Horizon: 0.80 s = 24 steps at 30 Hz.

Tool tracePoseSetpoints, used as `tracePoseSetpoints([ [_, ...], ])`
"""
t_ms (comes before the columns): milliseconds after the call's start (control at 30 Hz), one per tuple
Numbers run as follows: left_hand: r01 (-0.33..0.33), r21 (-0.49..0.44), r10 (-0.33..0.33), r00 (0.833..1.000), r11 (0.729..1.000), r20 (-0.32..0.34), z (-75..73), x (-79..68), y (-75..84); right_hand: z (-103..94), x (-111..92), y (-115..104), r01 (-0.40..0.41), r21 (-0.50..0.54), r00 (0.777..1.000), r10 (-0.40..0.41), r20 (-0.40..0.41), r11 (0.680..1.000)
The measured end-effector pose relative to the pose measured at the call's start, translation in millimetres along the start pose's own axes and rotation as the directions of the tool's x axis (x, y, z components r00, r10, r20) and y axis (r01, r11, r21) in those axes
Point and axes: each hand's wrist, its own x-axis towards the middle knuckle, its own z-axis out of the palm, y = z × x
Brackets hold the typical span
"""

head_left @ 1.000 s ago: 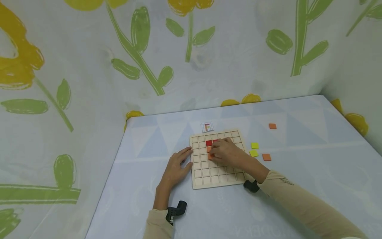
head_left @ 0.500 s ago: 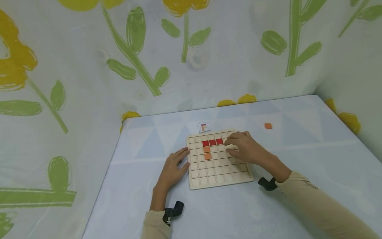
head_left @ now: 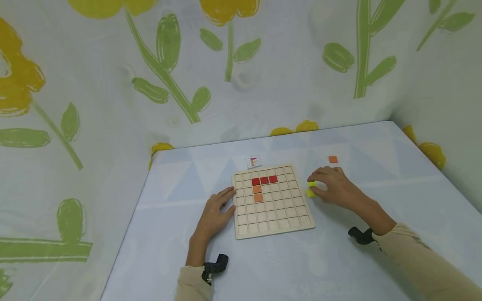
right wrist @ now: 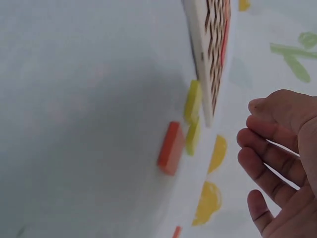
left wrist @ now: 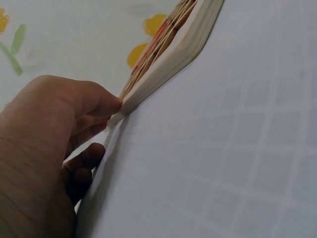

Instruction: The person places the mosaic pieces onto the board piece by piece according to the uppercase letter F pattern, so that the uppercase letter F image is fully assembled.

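Observation:
A square wooden grid board (head_left: 278, 223) lies mid-table, with three red tiles (head_left: 264, 180) in a row and two orange tiles (head_left: 257, 197) below the leftmost. My left hand (head_left: 213, 215) rests along its left edge, fingertips touching the rim; the left wrist view shows the thumb at the board's side (left wrist: 163, 74). Off the board's right side, my right hand (head_left: 335, 187) hovers with relaxed, parted fingers and nothing between them. Two yellow tiles (head_left: 311, 192) lie beneath its fingertips. Beside them in the right wrist view is an orange tile (right wrist: 171, 148), hidden by the hand in the head view.
A small printed pattern card (head_left: 254, 161) lies behind the board. Another orange tile (head_left: 333, 159) sits farther back on the right. Flower-print fabric walls (head_left: 282, 83) rise behind the table (head_left: 271, 267) and at its sides.
My right hand has moved right, from over the orange tiles on the board to above the yellow tiles beside it, uncovering the red and orange tiles. My left hand has stayed at the board's edge.

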Motion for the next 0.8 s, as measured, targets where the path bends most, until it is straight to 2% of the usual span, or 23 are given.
tracePoseSetpoints([
  [333, 0.003, -0.018, -0.003, 1.000, 1.000, 0.003, 0.6, -0.6, -2.0, 1.6, -22.6, 18.6, -0.064, -0.024, 0.998, 0.064, 0.022, 0.998],
  [800, 0.003, -0.029, -0.004, 1.000, 1.000, -0.003, 0.6, -1.1, -1.3, 1.0, -34.1, 24.4, -0.044, -0.046, 0.998, 0.046, 0.034, 0.998],
])
